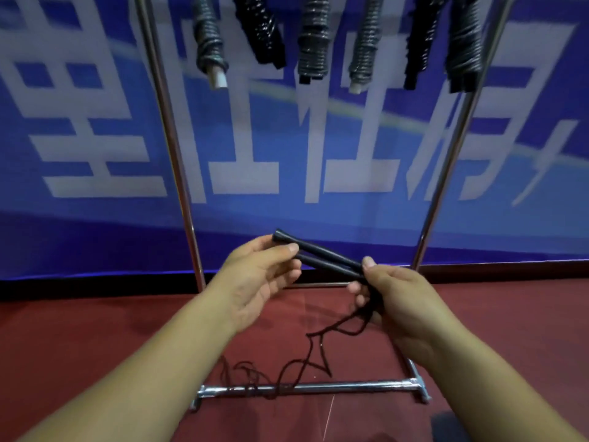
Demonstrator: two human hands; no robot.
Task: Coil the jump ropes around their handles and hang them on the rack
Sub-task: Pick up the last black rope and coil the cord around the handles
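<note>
Currently both handles sit side by side in front of the rack, left hand pinching one end, right hand gripping the other. Rope trails uncoiled over the rack's base bar. Coiled ropes hang above.

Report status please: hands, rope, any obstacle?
Left hand and right hand grip paired black handles. Rope uncoiled, trailing over rack base bar. Six coiled ropes hung.
</note>
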